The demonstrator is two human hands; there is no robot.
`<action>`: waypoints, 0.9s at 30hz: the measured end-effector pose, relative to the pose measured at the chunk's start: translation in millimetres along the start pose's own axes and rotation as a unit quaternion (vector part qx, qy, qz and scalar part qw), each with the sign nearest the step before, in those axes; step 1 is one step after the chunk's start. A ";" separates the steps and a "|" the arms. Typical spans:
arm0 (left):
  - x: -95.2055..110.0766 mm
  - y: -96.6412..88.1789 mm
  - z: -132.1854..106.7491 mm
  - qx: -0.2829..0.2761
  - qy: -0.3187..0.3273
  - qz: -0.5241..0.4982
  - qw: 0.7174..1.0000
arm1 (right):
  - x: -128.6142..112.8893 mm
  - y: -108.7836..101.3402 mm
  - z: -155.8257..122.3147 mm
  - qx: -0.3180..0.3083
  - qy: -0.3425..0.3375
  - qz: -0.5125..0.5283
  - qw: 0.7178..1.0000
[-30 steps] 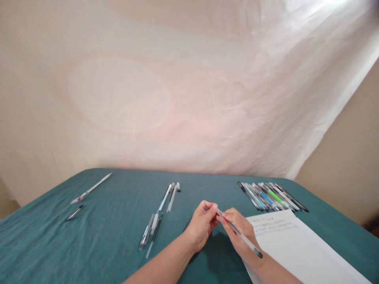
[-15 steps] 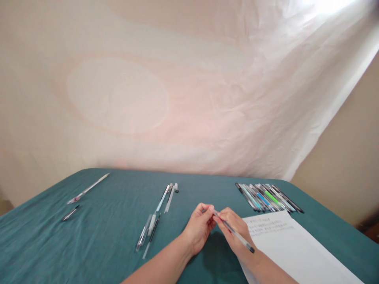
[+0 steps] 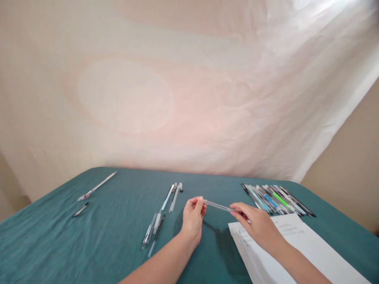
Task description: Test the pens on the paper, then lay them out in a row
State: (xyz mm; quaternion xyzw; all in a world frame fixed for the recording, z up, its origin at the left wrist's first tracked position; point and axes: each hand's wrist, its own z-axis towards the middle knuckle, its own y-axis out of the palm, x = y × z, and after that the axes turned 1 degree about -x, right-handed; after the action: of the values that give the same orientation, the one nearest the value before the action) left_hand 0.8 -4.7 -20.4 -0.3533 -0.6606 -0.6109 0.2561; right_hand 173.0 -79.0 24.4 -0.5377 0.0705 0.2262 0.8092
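Note:
A slim translucent pen (image 3: 218, 206) is stretched between my two hands above the table. My left hand (image 3: 192, 223) pinches its left end between thumb and fingers. Closed around the other end is my right hand (image 3: 259, 225), whose fingers hide that end. Beneath the right hand lies a white sheet of paper (image 3: 310, 252) with lines of writing near its top. To the left of my left hand, several clear and dark pen parts (image 3: 153, 229) lie together on the cloth.
A green cloth (image 3: 118, 236) covers the table. At the right, behind the paper, several pens (image 3: 276, 200) lie side by side. Further pen pieces (image 3: 172, 196) rest mid-table. A long clear pen (image 3: 99, 185) and a short dark piece (image 3: 81, 209) lie at the left.
My right hand has moved right, away from my left hand, and now grips the pen's far end. The pen has swung closer to level. The view has shifted slightly.

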 end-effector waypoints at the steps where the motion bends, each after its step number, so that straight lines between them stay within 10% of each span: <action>1: -1.1 -1.2 0.8 0.000 0.009 0.017 1.000 | 6.4 0.9 0.1 -0.022 0.001 -0.037 0.999; 14: 2.8 3.3 -10.8 -0.047 0.058 0.228 0.971 | 97.5 -2.1 1.5 0.011 0.189 -0.243 0.951; 27: 2.4 5.2 -10.6 -0.083 0.052 0.267 0.959 | 104.6 13.9 -2.0 0.018 0.238 -0.339 0.910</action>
State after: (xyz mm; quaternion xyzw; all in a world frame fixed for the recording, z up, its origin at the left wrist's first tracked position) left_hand 2.4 -14.8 -14.0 -0.5045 -0.4752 -0.5906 0.4133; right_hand 260.0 -45.9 -25.5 -0.5524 0.0788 -0.1981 0.8059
